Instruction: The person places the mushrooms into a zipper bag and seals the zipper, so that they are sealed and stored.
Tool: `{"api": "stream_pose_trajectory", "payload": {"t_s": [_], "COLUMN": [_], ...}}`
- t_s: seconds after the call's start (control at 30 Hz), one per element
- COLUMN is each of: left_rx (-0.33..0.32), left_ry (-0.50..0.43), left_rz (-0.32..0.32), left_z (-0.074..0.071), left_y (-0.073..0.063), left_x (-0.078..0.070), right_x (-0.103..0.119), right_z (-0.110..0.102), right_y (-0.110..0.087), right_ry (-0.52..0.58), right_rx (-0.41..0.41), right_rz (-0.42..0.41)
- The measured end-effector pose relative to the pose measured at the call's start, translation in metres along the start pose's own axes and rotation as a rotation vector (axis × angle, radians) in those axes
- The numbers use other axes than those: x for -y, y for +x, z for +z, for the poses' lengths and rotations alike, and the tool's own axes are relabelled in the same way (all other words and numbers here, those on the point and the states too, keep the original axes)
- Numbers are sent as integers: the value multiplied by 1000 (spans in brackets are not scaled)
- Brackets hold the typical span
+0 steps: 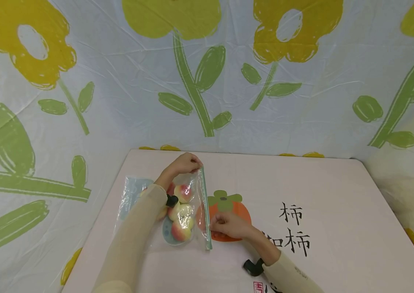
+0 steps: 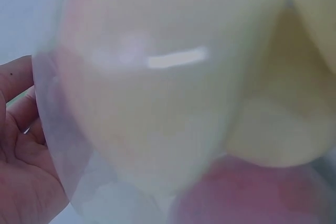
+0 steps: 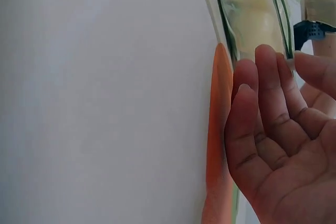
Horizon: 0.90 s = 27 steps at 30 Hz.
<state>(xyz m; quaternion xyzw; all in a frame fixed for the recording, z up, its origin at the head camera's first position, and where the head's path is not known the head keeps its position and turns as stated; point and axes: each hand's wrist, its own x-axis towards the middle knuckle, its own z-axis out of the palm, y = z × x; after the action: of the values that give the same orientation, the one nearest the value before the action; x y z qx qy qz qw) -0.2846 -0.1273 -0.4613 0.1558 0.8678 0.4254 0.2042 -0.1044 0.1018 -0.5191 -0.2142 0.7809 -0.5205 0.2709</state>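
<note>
A clear zip bag (image 1: 200, 191) with a green zip edge lies on the table, its opening side facing right. Inside it are several yellow and red peaches (image 1: 182, 231), which fill the left wrist view through shiny plastic. My left hand (image 1: 185, 163) pinches the far corner of the zip edge, and its forearm crosses over the bag. At the nearer part of that edge, my right hand (image 1: 230, 225) has curled fingers, and its thumb and fingertips pinch the zip strip in the right wrist view. Part of the bag is hidden under the left sleeve.
The pale pink table mat (image 1: 338, 195) carries a printed orange persimmon (image 1: 243, 213) and black characters (image 1: 296, 242). Light blue patches (image 1: 139, 189) show at the bag's left end. A flower-printed cloth (image 1: 119, 101) stands behind and at both sides. Each wrist wears a black camera.
</note>
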Motion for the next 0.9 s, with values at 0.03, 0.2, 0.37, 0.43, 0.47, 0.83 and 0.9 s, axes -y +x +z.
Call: {"api": "stream_pose_trajectory", "payload": {"t_s": [0.03,0.2,0.37,0.43,0.47,0.83,0.9], "left_rx": [-1,-3,-11,-17,-19,-26,-30], "left_ry": [2,25,28,29,27,28,34], "left_rz": [-1,-5,-9,-4,-3,8,12], "left_z": [0,0,1,1,2,3,3], "left_y": [0,0,1,1,1,-2,-1], "left_x": [0,-1,0,0,0,-2,-1], "right_x": [0,1,0,-1,-1,-4,-2], "right_z": [0,0,-2,-3,-3,-4,-4], "right_y": [-1,-6,-9,-9,-9,-8,-8], "right_ry": [0,38,73,71,63,24,26], "right_rx": [9,80,140,164,174,291,303], "right_rz": [0,11,22,12,8,-76,-80]}}
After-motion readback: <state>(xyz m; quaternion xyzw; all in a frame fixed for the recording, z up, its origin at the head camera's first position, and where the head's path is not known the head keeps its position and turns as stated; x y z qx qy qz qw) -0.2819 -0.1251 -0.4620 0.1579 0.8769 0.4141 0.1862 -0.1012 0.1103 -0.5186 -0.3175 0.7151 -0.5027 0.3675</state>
